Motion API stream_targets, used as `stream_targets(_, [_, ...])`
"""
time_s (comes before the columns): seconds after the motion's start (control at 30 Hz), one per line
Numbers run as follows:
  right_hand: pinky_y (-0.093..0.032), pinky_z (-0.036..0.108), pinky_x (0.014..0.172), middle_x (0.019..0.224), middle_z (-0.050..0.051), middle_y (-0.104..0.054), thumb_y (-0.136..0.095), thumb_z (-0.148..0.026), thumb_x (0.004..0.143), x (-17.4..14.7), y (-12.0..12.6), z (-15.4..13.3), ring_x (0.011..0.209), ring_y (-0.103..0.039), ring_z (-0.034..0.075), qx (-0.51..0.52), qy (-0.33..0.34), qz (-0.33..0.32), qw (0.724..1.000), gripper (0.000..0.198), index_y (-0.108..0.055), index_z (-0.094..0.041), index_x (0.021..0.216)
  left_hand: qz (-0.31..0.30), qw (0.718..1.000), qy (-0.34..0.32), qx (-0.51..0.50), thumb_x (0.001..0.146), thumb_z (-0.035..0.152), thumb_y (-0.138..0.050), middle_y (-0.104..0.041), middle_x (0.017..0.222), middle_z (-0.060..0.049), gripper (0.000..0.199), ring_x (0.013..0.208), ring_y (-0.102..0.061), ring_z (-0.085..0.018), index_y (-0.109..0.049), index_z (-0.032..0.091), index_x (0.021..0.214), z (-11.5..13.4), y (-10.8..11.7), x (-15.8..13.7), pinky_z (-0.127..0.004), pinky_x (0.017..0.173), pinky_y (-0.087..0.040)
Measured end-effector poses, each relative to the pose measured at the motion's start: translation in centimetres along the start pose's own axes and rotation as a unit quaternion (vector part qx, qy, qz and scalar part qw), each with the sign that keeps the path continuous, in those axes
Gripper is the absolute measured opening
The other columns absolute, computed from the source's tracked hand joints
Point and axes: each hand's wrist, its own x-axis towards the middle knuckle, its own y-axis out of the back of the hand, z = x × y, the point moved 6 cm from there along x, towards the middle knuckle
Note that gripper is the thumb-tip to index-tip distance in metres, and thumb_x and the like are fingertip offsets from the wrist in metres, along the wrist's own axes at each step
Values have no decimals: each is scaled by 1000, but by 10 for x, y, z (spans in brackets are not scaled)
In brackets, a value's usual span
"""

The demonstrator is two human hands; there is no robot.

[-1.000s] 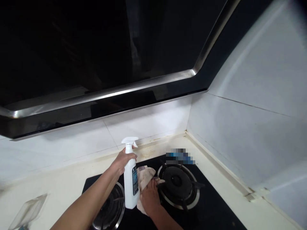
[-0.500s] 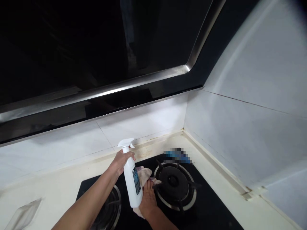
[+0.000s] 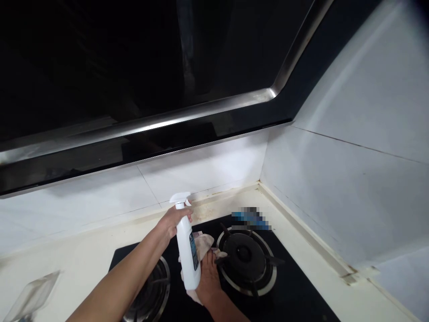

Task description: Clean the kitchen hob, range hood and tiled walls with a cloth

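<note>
Nearest me, my right grip [image 3: 209, 278] is spread flat over a pale cloth [image 3: 203, 245], fingers straight rather than curled. The cloth lies bunched on the black cooktop [image 3: 284, 304], between the two burners, with its folds showing past my fingertips and another edge under the heel of my hand. The palm seems to stay flat so that it bears down on the fabric without my needing to pinch it.

Just to the left, a white spray bottle [image 3: 182, 246] stands in front of the cloth, leaning slightly, its top toward the wall. My left grip [image 3: 176, 218] is clasped around it high up, below the spray head [image 3: 180, 197], thumb across the front; probably I hold it there because the neck is the easiest part to close on. I cannot tell whether a finger touches the trigger, or whether the base rests on anything.

The left burner [image 3: 152, 288] sits partly behind my forearm. The right burner [image 3: 244, 253] is just beside my right fingertips. Beyond it, at the cooktop's back edge, a blurred bluish item [image 3: 251, 219] lies by the pale table [image 3: 83, 250]. Above hangs a dark range hood [image 3: 134, 67]; farthest off is the tiled wall [image 3: 201, 170].
</note>
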Motion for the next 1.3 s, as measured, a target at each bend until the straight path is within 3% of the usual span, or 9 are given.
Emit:
stream_targets(0.17, [-27,59,126,163,27,-34,-52,-31,91,-2,3,0,153,-29,46,6,-39,-25,999,70,-45,2,153,5,1000,5,9,43,31,-89,-59,55,3,63,52,-55,-13,-61,18,98,5,-2,-5,-23,51,-46])
stream_targets(0.4, [-28,63,124,155,30,-45,-45,-14,92,0,17,-17,149,-39,43,-58,-2,14,998,52,-62,1,139,26,999,-14,44,44,25,-73,-60,53,2,50,49,-53,-15,-61,19,92,16,-1,-2,-25,47,-45])
stream_targets(0.53, [-30,66,121,151,33,-48,-54,-21,92,2,21,-23,145,-44,44,-111,26,16,993,51,-64,2,136,33,997,-21,69,46,20,-68,-59,52,2,42,49,-53,-16,-62,19,88,23,-3,4,-24,46,-43])
stream_targets(0.77, [-31,60,123,149,32,-52,-65,-26,87,4,17,-20,144,-44,44,-96,11,40,994,59,-62,2,138,44,991,-17,127,65,9,-67,-55,53,6,14,48,-51,-11,-60,17,73,28,-12,13,-21,48,-41])
stream_targets(0.97, [-33,61,121,146,33,-54,-72,-29,81,4,10,-17,141,-46,45,-84,16,88,992,60,-66,0,133,53,987,-34,149,66,4,-62,-55,52,6,20,48,-51,-13,-62,16,82,38,-18,16,-23,48,-41])
stream_targets(1.13, [-35,62,120,145,32,-55,-74,-28,79,4,3,-15,141,-47,45,-101,34,121,987,61,-65,-1,133,71,986,-42,148,72,5,-61,-55,54,7,22,49,-52,-13,-62,16,91,45,-9,16,-23,49,-42])
stream_targets(1.3, [-41,61,117,143,30,-58,-76,-30,77,4,0,-13,138,-51,46,-119,31,134,983,60,-68,-2,130,84,981,-29,173,79,5,-62,-53,53,7,12,49,-51,-11,-59,16,77,40,7,16,-21,48,-41])
